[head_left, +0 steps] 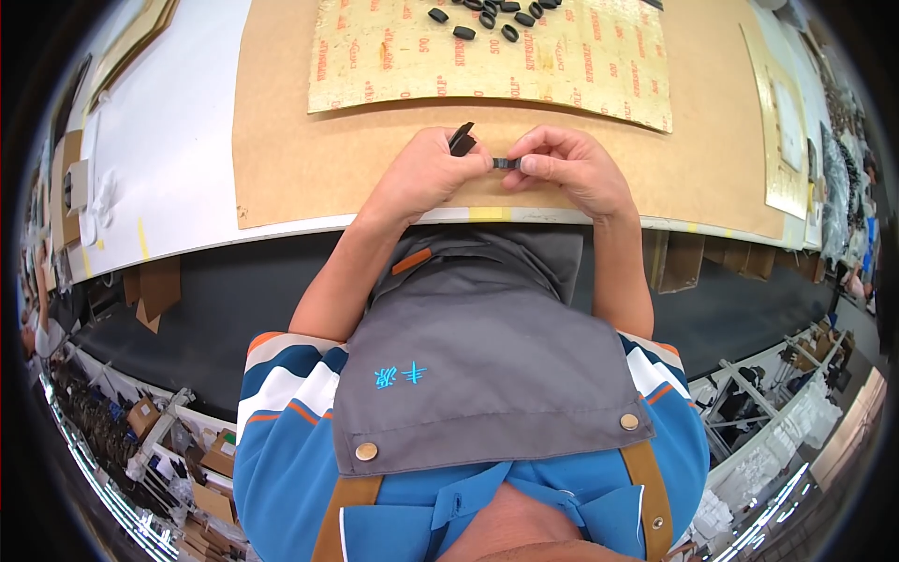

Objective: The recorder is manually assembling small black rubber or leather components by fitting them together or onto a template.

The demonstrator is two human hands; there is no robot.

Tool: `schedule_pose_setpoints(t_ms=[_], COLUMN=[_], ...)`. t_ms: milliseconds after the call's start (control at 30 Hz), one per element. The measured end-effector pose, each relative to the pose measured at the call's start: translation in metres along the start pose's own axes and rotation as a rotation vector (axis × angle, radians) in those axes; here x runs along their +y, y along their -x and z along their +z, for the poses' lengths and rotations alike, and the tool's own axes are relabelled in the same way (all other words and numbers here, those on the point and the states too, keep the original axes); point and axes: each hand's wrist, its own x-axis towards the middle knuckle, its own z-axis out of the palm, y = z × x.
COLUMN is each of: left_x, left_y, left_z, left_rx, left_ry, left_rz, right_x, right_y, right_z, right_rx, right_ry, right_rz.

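My left hand (431, 173) is closed round a flat black strap (462, 140), whose broad end sticks up between thumb and fingers. Toward the right a narrow black piece (502, 163) spans the gap between my hands; whether it is part of the strap I cannot tell. With thumb and fingertips, my right hand (571, 170) pinches the far end of that piece, which looks like a small black loop. The fingers partly hide it. Both hands are over the brown sheet (281, 159), close to the table's near edge.
Several small black loops (510, 34) lie on a yellowish printed board (403, 75) beyond my hands. Another pale board (777, 122) lies at the right, and a cardboard piece (131, 47) at the far left. Cardboard boxes (154, 290) show beneath the table edge.
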Motion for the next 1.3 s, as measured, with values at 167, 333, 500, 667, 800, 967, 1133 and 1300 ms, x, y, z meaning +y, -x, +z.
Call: schedule_pose_setpoints(t_ms=[167, 333, 500, 667, 800, 967, 1133, 1300], left_x=[-0.001, -0.001, -0.002, -0.002, -0.002, -0.007, -0.004, -0.003], left_y=[-0.002, -0.004, -0.004, -0.003, -0.004, -0.006, -0.006, -0.005], left_z=[0.001, 0.001, 0.000, 0.001, 0.001, -0.001, 0.000, 0.000], left_rx=[0.006, 0.001, 0.005, 0.002, 0.000, -0.012, -0.010, 0.006], left_ry=[-0.083, -0.090, -0.090, -0.099, -0.109, -0.117, -0.115, -0.123], left_rz=[0.039, 0.038, 0.016, 0.022, 0.011, 0.069, 0.052, 0.046], right_x=[-0.003, -0.001, 0.001, 0.002, 0.002, 0.003, 0.005, 0.004], right_y=[-0.003, -0.007, -0.009, -0.009, -0.009, -0.011, -0.011, -0.012], right_z=[0.006, 0.008, 0.011, 0.011, 0.009, 0.010, 0.009, 0.010], right_rx=[0.051, 0.070, 0.100, 0.101, 0.091, 0.094, 0.094, 0.092], right_ry=[0.053, 0.029, 0.031, 0.032, 0.030, 0.035, 0.039, 0.043], right_rz=[0.071, 0.112, 0.130, 0.133, 0.122, 0.126, 0.123, 0.119])
